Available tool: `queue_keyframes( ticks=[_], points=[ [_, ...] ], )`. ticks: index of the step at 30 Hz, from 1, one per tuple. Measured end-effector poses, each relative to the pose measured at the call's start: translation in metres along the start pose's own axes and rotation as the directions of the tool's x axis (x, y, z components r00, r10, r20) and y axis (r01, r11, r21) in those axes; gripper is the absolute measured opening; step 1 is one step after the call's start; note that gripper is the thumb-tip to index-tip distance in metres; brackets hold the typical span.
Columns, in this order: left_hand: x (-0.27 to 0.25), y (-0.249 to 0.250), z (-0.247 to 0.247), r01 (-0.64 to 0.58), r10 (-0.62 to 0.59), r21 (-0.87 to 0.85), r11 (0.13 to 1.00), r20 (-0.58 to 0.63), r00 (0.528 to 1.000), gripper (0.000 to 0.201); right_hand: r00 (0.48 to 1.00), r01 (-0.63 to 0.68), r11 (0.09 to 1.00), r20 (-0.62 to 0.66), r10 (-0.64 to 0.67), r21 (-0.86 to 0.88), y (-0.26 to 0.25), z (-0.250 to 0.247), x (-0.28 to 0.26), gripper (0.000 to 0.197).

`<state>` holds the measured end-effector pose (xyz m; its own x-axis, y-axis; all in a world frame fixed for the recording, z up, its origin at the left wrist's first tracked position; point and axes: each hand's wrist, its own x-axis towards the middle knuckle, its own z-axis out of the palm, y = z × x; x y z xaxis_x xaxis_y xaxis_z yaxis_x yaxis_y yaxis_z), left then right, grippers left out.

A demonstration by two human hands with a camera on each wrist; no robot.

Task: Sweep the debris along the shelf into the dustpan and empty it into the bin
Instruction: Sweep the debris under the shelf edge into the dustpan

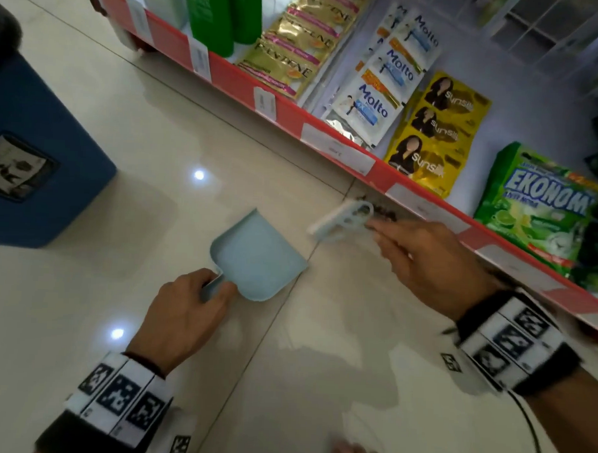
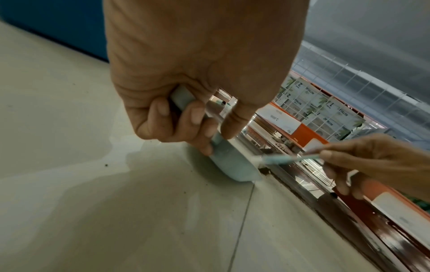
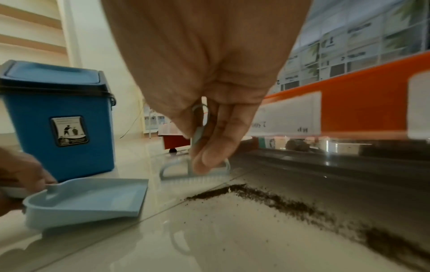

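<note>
A pale blue dustpan (image 1: pixel 258 255) lies flat on the tiled floor, its open lip toward the shelf; my left hand (image 1: pixel 188 307) grips its short handle (image 2: pixel 184 99). My right hand (image 1: pixel 423 255) pinches the handle of a small pale blue brush (image 1: pixel 342 218), whose bristles (image 3: pixel 195 179) stand on the floor just right of the dustpan (image 3: pixel 86 200). Dark crumbly debris (image 3: pixel 291 204) runs in a line along the foot of the shelf, from the tile joint near the brush off to the right. A blue bin (image 1: pixel 30 153) with a shut lid (image 3: pixel 51 75) stands left of the dustpan.
The shelf's red-orange front rail (image 1: pixel 295 113) with white price tags runs diagonally across the floor's far side. Sachets and packets (image 1: pixel 435 133) lie on the shelf above it. A dark cable (image 1: pixel 531 438) hangs from my right wrist. Glossy floor tiles (image 1: pixel 147 373) lie in front.
</note>
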<state>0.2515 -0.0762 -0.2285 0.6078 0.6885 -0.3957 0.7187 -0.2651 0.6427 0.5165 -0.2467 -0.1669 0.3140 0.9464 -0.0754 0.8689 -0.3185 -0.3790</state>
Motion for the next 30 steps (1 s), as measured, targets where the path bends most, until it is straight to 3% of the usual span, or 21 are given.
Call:
queue_keyframes(
  ticks=[3, 7, 9, 14, 18, 20, 24, 27, 30],
  points=[
    [0.006, 0.010, 0.004, -0.014, 0.014, 0.002, 1.000, 0.026, 1.000, 0.053, 0.983, -0.123, 0.990, -0.145, 0.113, -0.065, -0.009, 0.017, 0.016, 0.029],
    [0.012, 0.029, 0.007, -0.028, 0.028, -0.012, 1.000, 0.010, 1.000, 0.050, 0.938, -0.345, 0.898, -0.126, 0.322, -0.272, -0.014, 0.028, 0.036, 0.023],
    [0.013, 0.034, 0.011, -0.030, 0.030, -0.033, 0.999, 0.002, 1.000, 0.045, 0.929, -0.369, 0.888, -0.138, 0.344, -0.272, -0.011, 0.027, 0.034, 0.022],
    [0.008, 0.034, 0.021, -0.029, 0.029, -0.016, 0.999, -0.002, 1.000, 0.043, 0.945, -0.312, 0.906, 0.005, 0.327, -0.285, -0.008, 0.014, -0.009, 0.023],
    [0.002, 0.029, 0.020, 0.011, -0.012, 0.033, 0.999, 0.019, 1.000, 0.049, 0.952, -0.293, 0.956, -0.088, 0.292, 0.002, -0.012, -0.008, -0.024, 0.028],
    [0.000, 0.029, 0.020, 0.019, -0.021, 0.052, 0.998, 0.026, 0.999, 0.053, 0.964, -0.233, 0.971, -0.119, 0.237, 0.045, -0.017, -0.010, -0.008, 0.027],
    [-0.006, 0.031, 0.017, 0.011, -0.013, 0.038, 0.999, 0.044, 0.999, 0.066, 0.981, -0.181, 0.983, -0.074, 0.177, -0.043, -0.026, 0.005, 0.031, 0.028],
    [-0.011, 0.031, 0.017, -0.002, 0.000, 0.040, 0.999, 0.037, 0.999, 0.053, 0.990, -0.130, 0.977, 0.031, 0.137, -0.168, -0.023, 0.011, 0.031, 0.029],
    [-0.012, 0.027, 0.014, 0.010, -0.011, 0.035, 0.999, 0.025, 1.000, 0.046, 0.978, -0.160, 0.977, 0.109, 0.175, -0.138, -0.010, 0.006, 0.000, 0.029]
  ],
)
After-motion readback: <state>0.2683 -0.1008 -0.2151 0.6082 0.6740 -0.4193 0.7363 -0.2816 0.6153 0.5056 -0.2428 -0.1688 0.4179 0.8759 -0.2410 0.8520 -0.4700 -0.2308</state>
